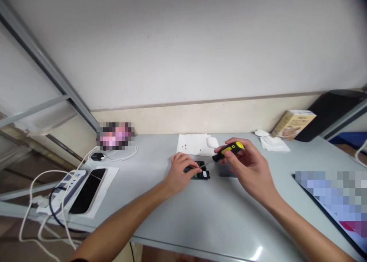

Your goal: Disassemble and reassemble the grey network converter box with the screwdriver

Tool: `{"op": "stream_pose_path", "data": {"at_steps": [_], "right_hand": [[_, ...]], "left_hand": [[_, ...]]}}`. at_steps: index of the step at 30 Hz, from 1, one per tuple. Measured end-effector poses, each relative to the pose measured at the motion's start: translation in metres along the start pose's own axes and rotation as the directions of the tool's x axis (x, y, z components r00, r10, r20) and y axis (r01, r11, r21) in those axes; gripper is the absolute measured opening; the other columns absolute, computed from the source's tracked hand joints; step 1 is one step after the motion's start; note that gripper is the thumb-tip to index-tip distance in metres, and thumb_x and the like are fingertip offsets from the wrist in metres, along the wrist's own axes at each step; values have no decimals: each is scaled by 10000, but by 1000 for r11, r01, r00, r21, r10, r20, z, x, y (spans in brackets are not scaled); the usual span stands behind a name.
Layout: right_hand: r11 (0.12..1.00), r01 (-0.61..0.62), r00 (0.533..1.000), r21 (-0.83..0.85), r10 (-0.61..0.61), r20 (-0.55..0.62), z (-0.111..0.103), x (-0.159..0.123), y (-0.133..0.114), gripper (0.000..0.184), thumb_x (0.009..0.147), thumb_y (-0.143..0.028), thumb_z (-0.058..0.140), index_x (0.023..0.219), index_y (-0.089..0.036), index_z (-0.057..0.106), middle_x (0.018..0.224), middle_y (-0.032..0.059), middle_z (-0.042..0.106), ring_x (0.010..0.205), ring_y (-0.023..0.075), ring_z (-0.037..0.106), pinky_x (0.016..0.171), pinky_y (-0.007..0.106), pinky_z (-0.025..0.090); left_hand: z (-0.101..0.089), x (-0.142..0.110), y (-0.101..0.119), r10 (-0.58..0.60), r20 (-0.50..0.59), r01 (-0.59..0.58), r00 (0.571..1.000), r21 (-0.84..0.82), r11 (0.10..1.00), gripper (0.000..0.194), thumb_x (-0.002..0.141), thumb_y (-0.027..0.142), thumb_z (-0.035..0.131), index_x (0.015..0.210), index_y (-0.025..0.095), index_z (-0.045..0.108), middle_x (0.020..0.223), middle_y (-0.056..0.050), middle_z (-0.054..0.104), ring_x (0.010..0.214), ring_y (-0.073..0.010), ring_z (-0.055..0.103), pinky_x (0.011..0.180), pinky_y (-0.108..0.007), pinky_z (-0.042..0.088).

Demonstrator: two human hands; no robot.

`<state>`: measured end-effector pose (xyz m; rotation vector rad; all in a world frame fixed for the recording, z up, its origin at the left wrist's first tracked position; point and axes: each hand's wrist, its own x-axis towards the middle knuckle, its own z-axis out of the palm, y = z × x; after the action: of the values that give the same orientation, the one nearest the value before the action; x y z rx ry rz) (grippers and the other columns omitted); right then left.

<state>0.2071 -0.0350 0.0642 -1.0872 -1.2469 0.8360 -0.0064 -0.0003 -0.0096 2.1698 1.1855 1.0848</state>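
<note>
My right hand (252, 166) is closed around a black-and-yellow screwdriver (229, 151), its thumb along the handle. The thin shaft slants down to the left, and its tip meets a small black device with a green circuit board (204, 174). My left hand (182, 172) grips this device from the left, fingers bent over it and hiding part of it. Just behind lies a white sheet of paper (193, 144) with several tiny dark pieces, likely screws. A rounded white case (212, 142) rests at the sheet's right side. A flat grey object (226, 170) is partly hidden by my right hand.
On the left are a phone (88, 191), a power strip (70, 183) with looping white cables, and a black charger (97, 156). Crumpled tissue (274, 144), a yellow box (294, 124) and a blurred-out screen or mat (335, 204) lie right. A wall (183, 116) closes the back.
</note>
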Motion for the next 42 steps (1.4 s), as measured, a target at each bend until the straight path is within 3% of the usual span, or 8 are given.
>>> {"op": "stream_pose_path", "data": {"at_steps": [13,20,22,25,30,35,42], "right_hand": [[1000,-29,999,-6,29,24,-1,0,1,370,870,-532,762,1079,-265,613,935,55,774,671,167,672,590,299,551],[1000,28,999,1,-28,39,1,1,6,318,903,-497,747,1097,-272,631,940,50,768,722,172,682,641,307,577],[998,64,997,-22,-63,45,3,1,9,296,915,-486,739,1098,-274,643,956,53,764,797,189,702,683,319,590],[991,111,993,-81,-108,42,5,2,12,275,927,-477,730,1103,-277,658,985,53,753,881,204,713,743,340,599],[973,150,989,-176,-150,11,4,5,14,276,925,-496,723,1082,-275,671,1008,41,725,861,191,702,778,357,604],[972,123,992,-200,-119,33,2,6,14,296,941,-509,692,1111,-270,660,993,36,709,826,181,687,729,337,597],[972,83,996,-218,-74,51,4,4,13,302,935,-518,691,1090,-260,662,936,25,687,740,163,668,661,310,581]], "left_hand": [[-1,0,1,23,13,-23,1000,28,999,216,981,408,719,852,240,762,919,-21,761,985,-221,617,965,-419,394],[-1,-1,1,33,16,-34,999,23,999,213,985,419,709,870,246,758,915,-17,751,1007,-226,612,990,-427,394],[-2,-2,2,41,36,-42,999,33,999,195,994,429,693,936,255,759,961,-23,745,1038,-230,612,1009,-430,394],[-4,-3,4,35,56,-39,998,62,997,279,1004,476,660,1187,271,711,1184,-60,705,1171,-252,597,1070,-441,385],[-11,-2,1,41,176,-67,984,147,987,534,999,566,623,1451,296,538,1409,-92,615,1363,-302,506,1167,-474,320],[-14,2,-1,40,368,-112,929,178,978,782,939,650,663,1580,307,374,1524,-117,557,1412,-336,472,1180,-522,281],[-12,2,-2,49,414,-141,909,193,971,749,955,575,688,1576,309,366,1500,-116,589,1400,-325,499,1169,-514,271]]}}
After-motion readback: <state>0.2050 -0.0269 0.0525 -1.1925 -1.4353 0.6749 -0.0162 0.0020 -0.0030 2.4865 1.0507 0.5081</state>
